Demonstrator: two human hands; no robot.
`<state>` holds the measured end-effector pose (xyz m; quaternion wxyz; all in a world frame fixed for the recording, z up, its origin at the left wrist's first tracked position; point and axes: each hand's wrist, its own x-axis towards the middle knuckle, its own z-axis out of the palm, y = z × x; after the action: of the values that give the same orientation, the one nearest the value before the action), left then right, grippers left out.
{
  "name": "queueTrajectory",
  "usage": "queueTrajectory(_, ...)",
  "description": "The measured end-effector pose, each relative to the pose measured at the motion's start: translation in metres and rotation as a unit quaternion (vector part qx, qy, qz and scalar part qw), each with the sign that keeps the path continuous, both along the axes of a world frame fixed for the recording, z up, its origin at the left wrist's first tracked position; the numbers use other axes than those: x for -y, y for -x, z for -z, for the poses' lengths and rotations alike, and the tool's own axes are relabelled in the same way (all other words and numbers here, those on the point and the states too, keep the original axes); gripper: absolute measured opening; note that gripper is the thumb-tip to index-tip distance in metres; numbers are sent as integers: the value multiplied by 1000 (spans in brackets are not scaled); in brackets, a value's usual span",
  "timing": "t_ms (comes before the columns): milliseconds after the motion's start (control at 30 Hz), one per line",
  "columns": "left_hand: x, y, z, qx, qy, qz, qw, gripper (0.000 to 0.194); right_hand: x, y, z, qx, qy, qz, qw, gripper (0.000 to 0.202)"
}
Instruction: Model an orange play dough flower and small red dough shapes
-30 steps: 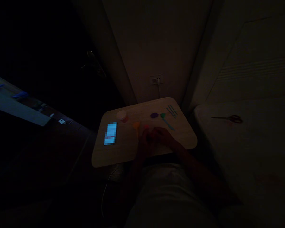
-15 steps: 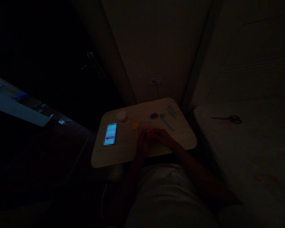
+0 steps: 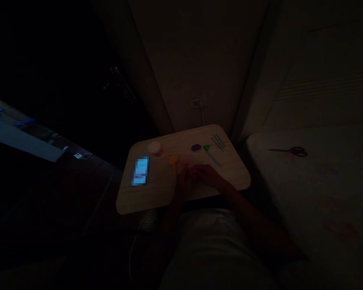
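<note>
In dim light both my hands meet over the near side of a small wooden-topped table. A red lump that looks like modelling clay sits between them. My right hand is closed, with its fingertips on the lump. My left hand is closed against the lump's other side; darkness hides most of its fingers. Just beyond them lies a smaller pinkish-red piece. An orange spatula-like tool lies beside my left hand. A purple oval piece and a blue tool with a green head lie farther back.
On the tabletop are a lit phone, a lidded tub and several thin sticks. Scissors rest on a pale surface to the right. A wall socket with a plugged cord is behind the table.
My hands have shifted slightly around the red lump, and the small piece beyond them shows more fully. The things on the table stay in place.
</note>
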<state>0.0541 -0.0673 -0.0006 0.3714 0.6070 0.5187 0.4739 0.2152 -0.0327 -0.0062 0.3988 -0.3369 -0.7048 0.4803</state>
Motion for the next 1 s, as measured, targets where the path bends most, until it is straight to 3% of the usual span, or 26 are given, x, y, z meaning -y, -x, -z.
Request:
queueTrajectory(367,0,6,-1,10,-19,27,999,48,1,-1,-5,9,-24,-5,1000,49)
queueTrajectory(633,-3,3,1,49,-23,-36,998,50,-1,4,5,12,-29,40,999,38)
queueTrajectory(800,-3,3,1,61,-8,-10,998,46,-4,4,9,-57,-18,82,995,30)
queueTrajectory(1000,-4,3,4,47,17,2,999,39,-1,4,3,-59,2,91,994,27)
